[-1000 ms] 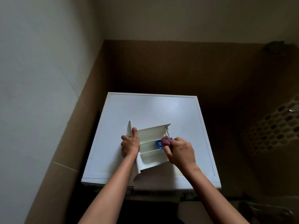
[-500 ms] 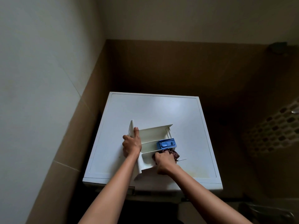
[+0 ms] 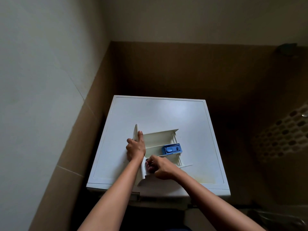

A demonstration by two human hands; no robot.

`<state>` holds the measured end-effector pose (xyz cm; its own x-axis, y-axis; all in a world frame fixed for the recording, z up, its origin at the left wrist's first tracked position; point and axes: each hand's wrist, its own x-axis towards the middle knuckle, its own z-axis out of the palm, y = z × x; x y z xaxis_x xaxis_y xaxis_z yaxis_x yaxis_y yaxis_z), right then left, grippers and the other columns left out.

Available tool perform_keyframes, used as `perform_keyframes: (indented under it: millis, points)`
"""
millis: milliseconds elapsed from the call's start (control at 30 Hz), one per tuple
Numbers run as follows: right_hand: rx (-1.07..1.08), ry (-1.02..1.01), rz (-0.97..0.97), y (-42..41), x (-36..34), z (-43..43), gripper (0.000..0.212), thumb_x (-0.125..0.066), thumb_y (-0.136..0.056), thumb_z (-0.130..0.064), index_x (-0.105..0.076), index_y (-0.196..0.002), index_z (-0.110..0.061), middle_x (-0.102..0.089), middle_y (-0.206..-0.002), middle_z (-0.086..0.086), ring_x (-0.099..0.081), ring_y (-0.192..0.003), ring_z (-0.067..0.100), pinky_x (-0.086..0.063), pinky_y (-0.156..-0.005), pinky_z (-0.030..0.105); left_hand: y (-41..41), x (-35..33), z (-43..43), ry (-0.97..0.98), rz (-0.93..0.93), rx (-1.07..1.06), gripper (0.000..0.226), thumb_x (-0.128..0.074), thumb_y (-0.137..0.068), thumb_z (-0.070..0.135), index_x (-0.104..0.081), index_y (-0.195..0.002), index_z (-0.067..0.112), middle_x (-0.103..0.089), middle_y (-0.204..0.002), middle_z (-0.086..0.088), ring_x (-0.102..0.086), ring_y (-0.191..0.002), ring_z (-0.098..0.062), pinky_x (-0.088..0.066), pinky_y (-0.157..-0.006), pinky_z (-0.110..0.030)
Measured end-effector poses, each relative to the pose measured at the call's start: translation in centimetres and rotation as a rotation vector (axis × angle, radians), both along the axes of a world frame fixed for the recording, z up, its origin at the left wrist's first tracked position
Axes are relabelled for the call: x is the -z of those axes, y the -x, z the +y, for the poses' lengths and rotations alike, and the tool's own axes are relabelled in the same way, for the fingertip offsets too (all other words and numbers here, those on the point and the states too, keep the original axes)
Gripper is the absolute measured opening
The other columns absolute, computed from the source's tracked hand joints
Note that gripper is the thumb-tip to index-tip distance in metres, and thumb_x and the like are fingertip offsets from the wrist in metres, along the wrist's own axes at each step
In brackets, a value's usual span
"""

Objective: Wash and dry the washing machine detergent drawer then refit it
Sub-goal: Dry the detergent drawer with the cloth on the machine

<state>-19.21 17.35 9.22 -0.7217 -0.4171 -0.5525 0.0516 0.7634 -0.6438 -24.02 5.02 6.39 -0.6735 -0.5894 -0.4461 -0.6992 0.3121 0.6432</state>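
The detergent drawer point(image 3: 160, 139) lies on the washing machine top point(image 3: 158, 110), its front panel to the left. The left hand point(image 3: 135, 148) grips that panel, thumb up its inner face. The right hand point(image 3: 162, 167), fingers curled round a reddish cloth point(image 3: 149, 167), sits in the nearest compartment, just beside the panel.

Your right hand point(image 3: 164, 169) covers most of the cloth point(image 3: 148, 167), so only a reddish scrap peeks out by your fingers. The near compartment of the drawer point(image 3: 158, 137) underneath is mostly hidden too. Your left hand point(image 3: 135, 147) blocks the middle of the drawer's front panel. Markings on the blue insert point(image 3: 172, 149) are way too small to read. The perforated basket point(image 3: 283, 135) gets chopped off by the right edge, the dark thing point(image 3: 287, 49) up on the wall is too dim to make out, and both your forearms run off the bottom.
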Motion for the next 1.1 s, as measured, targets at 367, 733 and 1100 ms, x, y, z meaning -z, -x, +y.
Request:
perform_keyframes:
  millis: [367,733,1100]
  points:
    - [0.383,-0.085,0.260,-1.0,1.0,2.8,0.032,-0.055,-0.082,-0.009,-0.067,-0.109,-0.022,-0.069,-0.105,0.002,-0.063,-0.097,0.022,-0.051,-0.084,0.030,0.8,-0.2,-1.2,-0.075,-0.003,0.115,0.063,-0.046,-0.090,0.061,-0.047,-0.112,0.003,-0.058,-0.114,-0.020,-0.058,-0.101,-0.036,-0.045,-0.078,-0.037]
    - [0.328,-0.113,0.301,-1.4,2.9,-4.0,0.024,-0.048,-0.091,-0.026,-0.058,-0.108,-0.013,-0.067,-0.109,0.015,-0.060,-0.103,0.033,-0.045,-0.083,0.037,1.9,0.3,-1.2,-0.007,0.037,0.180,0.057,-0.044,-0.092,0.059,-0.053,-0.103,0.003,-0.062,-0.107,-0.019,-0.058,-0.098,-0.034,-0.042,-0.075,-0.034]
    - [-0.181,-0.364,0.404,-2.0,3.4,-2.1,0.071,-0.051,-0.070,-0.078,-0.058,-0.103,-0.016,-0.067,-0.104,0.006,-0.059,-0.101,0.028,-0.029,-0.104,0.041,2.2,0.2,-0.9,0.047,0.036,0.175,0.059,-0.043,-0.093,0.058,-0.053,-0.106,0.001,-0.061,-0.108,-0.019,-0.057,-0.097,-0.035,-0.039,-0.071,-0.033]
